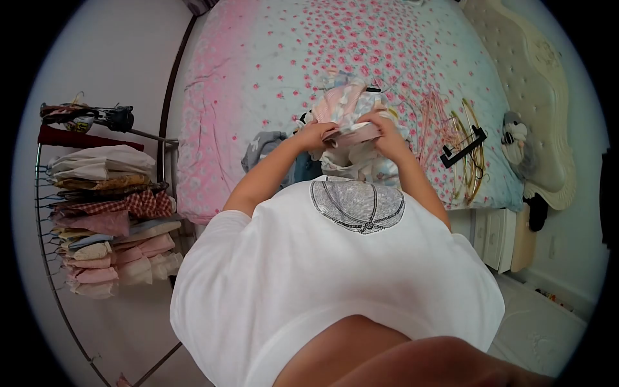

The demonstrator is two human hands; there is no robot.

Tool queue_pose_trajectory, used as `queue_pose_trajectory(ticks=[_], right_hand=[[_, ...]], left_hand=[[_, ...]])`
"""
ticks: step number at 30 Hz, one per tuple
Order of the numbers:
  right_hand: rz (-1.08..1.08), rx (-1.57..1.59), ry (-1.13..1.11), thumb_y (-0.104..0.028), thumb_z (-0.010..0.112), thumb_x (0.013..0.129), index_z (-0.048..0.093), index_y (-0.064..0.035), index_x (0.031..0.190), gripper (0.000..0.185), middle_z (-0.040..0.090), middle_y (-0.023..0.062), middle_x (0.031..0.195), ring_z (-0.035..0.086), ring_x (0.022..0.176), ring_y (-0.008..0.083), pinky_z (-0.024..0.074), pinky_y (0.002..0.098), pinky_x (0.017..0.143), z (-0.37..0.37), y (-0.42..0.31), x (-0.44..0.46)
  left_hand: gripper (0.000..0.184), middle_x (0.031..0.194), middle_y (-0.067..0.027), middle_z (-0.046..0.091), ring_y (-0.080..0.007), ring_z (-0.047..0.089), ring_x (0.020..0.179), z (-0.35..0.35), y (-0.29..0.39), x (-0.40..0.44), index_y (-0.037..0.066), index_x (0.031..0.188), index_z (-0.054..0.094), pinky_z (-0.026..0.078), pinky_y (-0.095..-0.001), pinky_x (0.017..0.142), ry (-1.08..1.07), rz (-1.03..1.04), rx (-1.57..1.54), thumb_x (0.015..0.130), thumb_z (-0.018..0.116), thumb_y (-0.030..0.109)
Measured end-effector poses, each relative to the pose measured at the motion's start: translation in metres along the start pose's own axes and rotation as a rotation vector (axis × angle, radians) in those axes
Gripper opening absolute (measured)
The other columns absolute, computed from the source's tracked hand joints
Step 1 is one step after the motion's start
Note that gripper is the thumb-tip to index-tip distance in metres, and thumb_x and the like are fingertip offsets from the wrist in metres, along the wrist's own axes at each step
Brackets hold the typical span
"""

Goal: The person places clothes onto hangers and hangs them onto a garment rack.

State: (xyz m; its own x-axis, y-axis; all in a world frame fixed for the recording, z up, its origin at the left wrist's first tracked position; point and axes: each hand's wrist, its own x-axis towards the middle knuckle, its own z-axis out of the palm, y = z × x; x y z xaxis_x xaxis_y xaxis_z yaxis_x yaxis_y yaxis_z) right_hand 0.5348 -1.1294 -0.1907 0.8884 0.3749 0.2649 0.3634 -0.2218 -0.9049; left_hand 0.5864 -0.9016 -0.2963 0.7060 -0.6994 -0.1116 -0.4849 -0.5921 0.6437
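Both my hands grip a pale pink garment with a light multicoloured pattern (353, 137) over the near side of the bed. My left hand (314, 136) is closed on its left edge, and my right hand (385, 131) pinches its right side. The cloth between them is bunched, so its exact kind does not show. Beneath and around it lies a pile of clothes, with a grey piece (263, 147) at the left and a white piece (361, 161) nearest my body. A small black bar shows just beyond the garment.
The bed's floral cover (271, 64) spreads beyond the pile. To the right lie pink and gold hangers (474, 174) with a black clip hanger (464, 148), and a plush toy (514, 138) by the headboard (535, 77). A rack of hung clothes (116, 213) stands at the left.
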Motion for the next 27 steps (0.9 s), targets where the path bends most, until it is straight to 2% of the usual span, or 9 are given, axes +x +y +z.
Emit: queue_pose_trajectory(ticks=[2,5,6,9,12,16,20,24,27], right_hand=[[0.053,0.025,0.150,0.012,0.048,0.062,0.055,-0.0032,0.096,0.037,0.058,0.0047,0.081,0.055,0.077,0.0160,0.0428,0.0262,0.072,-0.016,0.012,-0.008],[0.202,0.223,0.339,0.013,0.048,0.065,0.055,-0.0042,0.097,0.037,0.058,0.0025,0.082,0.054,0.078,0.0129,0.0424,0.0244,0.071,-0.037,0.036,-0.023],[0.259,0.312,0.398,0.014,0.049,0.067,0.055,-0.0045,0.097,0.036,0.058,0.0021,0.083,0.054,0.078,0.0120,0.0424,0.0238,0.071,-0.042,0.042,-0.027],[0.279,0.138,0.572,0.011,0.052,0.071,0.056,-0.0038,0.098,0.031,0.059,0.0033,0.084,0.054,0.080,0.0121,0.0428,0.0237,0.071,-0.052,0.052,-0.038],[0.387,0.145,0.623,0.006,0.054,0.075,0.056,-0.0044,0.102,0.029,0.059,0.0041,0.090,0.054,0.085,0.0143,0.0429,0.0249,0.074,-0.058,0.072,-0.049],[0.413,0.150,0.615,0.003,0.057,0.074,0.055,-0.0023,0.101,0.027,0.059,0.0052,0.089,0.055,0.084,0.0139,0.0426,0.0246,0.075,-0.051,0.090,-0.061],[0.383,0.202,0.465,0.001,0.054,0.074,0.055,-0.0018,0.101,0.027,0.058,0.0047,0.089,0.054,0.083,0.0140,0.0419,0.0245,0.077,-0.035,0.100,-0.059],[0.445,0.093,0.428,-0.002,0.050,0.077,0.054,0.0000,0.099,0.023,0.057,0.0038,0.085,0.053,0.079,0.0124,0.0418,0.0244,0.074,-0.026,0.094,-0.062],[0.478,0.104,0.461,-0.004,0.048,0.080,0.055,-0.0010,0.101,0.022,0.057,0.0032,0.085,0.052,0.077,0.0111,0.0417,0.0243,0.071,-0.017,0.098,-0.066]], left_hand=[[0.054,0.089,-0.0053,0.063,-0.0226,0.059,0.084,0.000,-0.004,0.000,0.015,0.108,0.053,0.042,-0.0345,0.079,0.012,0.034,-0.127,0.058,0.074,0.022],[0.047,0.088,-0.0088,0.063,-0.0266,0.059,0.081,-0.007,0.004,-0.002,0.014,0.105,0.054,0.045,-0.0345,0.071,0.048,0.069,0.051,0.061,0.070,0.024],[0.041,0.090,-0.0133,0.061,-0.0299,0.058,0.082,-0.010,0.006,0.000,0.013,0.103,0.054,0.044,-0.0351,0.072,-0.020,0.036,0.027,0.065,0.064,0.023],[0.037,0.090,-0.0139,0.061,-0.0282,0.058,0.084,-0.022,0.034,0.002,0.011,0.103,0.054,0.044,-0.0338,0.074,0.027,-0.140,-0.011,0.067,0.060,0.020],[0.034,0.090,-0.0127,0.060,-0.0241,0.057,0.084,-0.034,0.049,-0.002,0.008,0.102,0.054,0.043,-0.0319,0.075,-0.001,-0.132,-0.332,0.070,0.057,0.019],[0.032,0.087,-0.0092,0.058,-0.0174,0.053,0.082,-0.063,0.086,-0.030,0.005,0.100,0.053,0.042,-0.0281,0.075,-0.080,-0.110,-0.356,0.071,0.056,0.017],[0.032,0.087,-0.0108,0.061,-0.0192,0.058,0.076,-0.069,0.071,-0.047,0.006,0.101,0.055,0.046,-0.0304,0.067,-0.066,-0.197,-0.319,0.072,0.058,0.017],[0.035,0.087,-0.0099,0.061,-0.0177,0.058,0.078,-0.049,0.033,-0.054,0.004,0.102,0.055,0.045,-0.0296,0.068,0.067,-0.200,-0.389,0.074,0.062,0.024],[0.030,0.090,-0.0053,0.057,-0.0128,0.052,0.081,-0.044,0.025,-0.063,0.004,0.102,0.054,0.043,-0.0263,0.073,0.049,-0.179,-0.480,0.078,0.061,0.021]])
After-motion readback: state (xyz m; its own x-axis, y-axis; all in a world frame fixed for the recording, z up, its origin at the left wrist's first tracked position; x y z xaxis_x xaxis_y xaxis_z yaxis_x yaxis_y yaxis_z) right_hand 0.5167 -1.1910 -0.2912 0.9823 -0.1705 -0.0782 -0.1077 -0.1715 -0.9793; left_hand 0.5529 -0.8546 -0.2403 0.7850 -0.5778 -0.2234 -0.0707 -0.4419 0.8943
